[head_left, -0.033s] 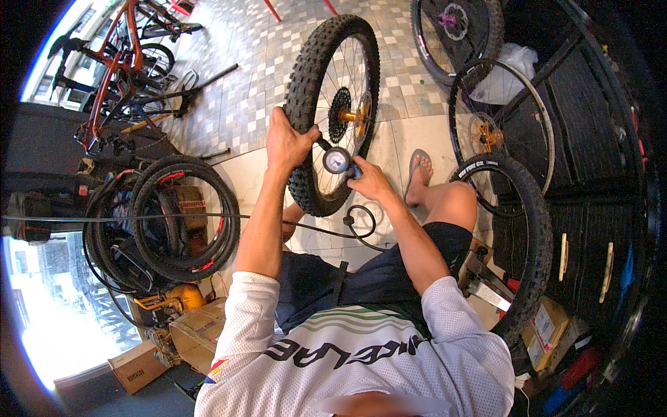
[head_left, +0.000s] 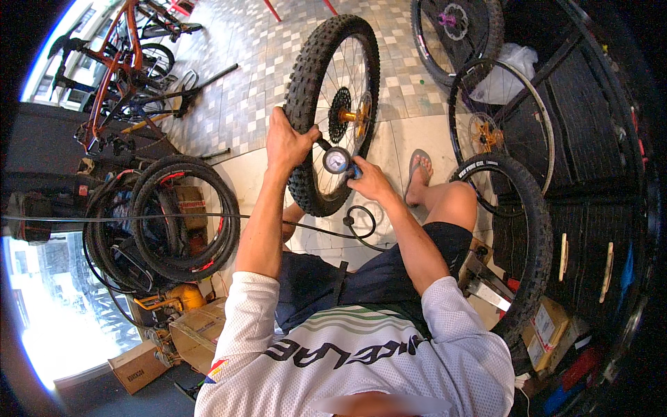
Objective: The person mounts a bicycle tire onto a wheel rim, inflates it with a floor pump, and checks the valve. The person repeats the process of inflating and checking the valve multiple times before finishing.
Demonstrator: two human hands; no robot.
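- Head view: bicycle wheel (head_left: 333, 104) with knobby tyre stands upright on the tiled floor (head_left: 236, 90), ahead of the seated person.
- Left hand (head_left: 286, 142): fingers wrapped over the tyre's tread.
- Right hand (head_left: 369, 182): fingers closed around the round-dial inflator gauge (head_left: 338, 160) at the rim.
- Black hose (head_left: 361, 226) loops below.

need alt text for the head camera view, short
A seated person's left hand grips a knobby bike wheel standing on a tiled floor, while the right hand holds a round pressure gauge against it. Spare tyres lie left.
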